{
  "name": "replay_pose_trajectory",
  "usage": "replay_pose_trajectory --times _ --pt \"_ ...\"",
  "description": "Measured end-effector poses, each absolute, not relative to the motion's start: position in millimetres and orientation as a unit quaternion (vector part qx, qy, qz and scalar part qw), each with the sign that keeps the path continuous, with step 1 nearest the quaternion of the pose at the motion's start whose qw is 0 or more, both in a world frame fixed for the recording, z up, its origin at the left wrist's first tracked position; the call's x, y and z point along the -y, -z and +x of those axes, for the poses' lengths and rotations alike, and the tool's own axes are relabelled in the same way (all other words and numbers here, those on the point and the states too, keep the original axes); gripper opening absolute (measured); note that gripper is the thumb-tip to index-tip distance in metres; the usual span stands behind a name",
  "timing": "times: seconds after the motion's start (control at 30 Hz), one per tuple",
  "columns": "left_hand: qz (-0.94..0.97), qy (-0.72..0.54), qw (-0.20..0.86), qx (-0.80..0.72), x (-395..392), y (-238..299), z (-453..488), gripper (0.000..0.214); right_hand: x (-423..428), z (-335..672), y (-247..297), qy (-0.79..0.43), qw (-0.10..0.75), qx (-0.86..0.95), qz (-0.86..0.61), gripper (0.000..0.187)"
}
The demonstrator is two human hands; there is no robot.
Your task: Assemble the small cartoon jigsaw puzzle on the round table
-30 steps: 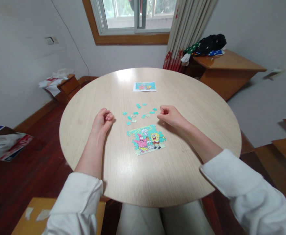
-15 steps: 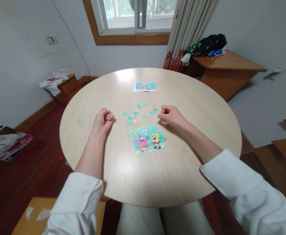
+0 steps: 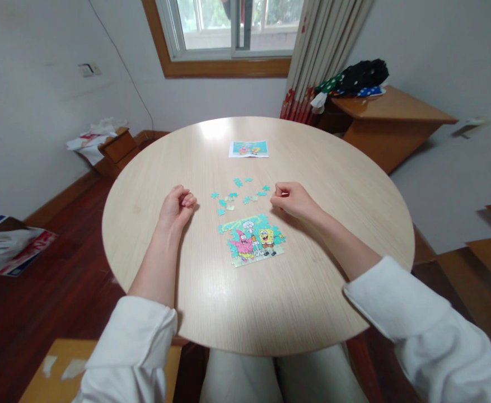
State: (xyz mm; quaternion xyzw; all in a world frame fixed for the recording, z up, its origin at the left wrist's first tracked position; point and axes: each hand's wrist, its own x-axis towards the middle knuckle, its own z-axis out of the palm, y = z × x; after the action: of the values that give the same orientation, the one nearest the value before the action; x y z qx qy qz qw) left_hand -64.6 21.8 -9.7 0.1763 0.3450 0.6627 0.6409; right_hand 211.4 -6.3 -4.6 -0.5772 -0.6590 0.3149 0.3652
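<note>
My left hand [image 3: 178, 205] rests on the table left of the loose puzzle pieces, its fingers curled into a loose fist with nothing visible in them. Right of the pieces is my right hand [image 3: 293, 199], thumb and fingertips pressed together; whatever they hold, if anything, is hidden. Between and nearer to me lies a partly joined jigsaw puzzle [image 3: 255, 240] with cartoon figures, slightly tilted, its edges uneven. Just beyond it are several loose jigsaw pieces [image 3: 233, 195], mostly turquoise, a few pale. Neither hand touches the joined puzzle.
A printed picture [image 3: 248, 149] of the same figures lies toward the far side of the round table [image 3: 337, 162]. Behind on the right, a wooden cabinet [image 3: 400, 106] carries dark and dotted cloth. A cardboard box [image 3: 56, 364] stands below at left.
My right hand has dipped very slightly toward me. My left hand, the loose pieces and the joined puzzle have stayed put.
</note>
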Motion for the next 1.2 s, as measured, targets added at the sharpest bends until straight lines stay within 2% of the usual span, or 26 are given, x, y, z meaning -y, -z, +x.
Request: replay_pose_trajectory --times 0.5,1.2 --pt "0.144 -0.667 0.649 -0.337 -18.4 4.3 -62.4 0.039 3.4 213.6 8.2 -0.298 0.37 0.669 -0.572 0.031" --pt "0.135 -0.667 0.651 -0.335 -18.2 4.1 -62.2 0.038 4.0 211.0 6.7 -0.306 0.367 0.641 -0.601 0.014"
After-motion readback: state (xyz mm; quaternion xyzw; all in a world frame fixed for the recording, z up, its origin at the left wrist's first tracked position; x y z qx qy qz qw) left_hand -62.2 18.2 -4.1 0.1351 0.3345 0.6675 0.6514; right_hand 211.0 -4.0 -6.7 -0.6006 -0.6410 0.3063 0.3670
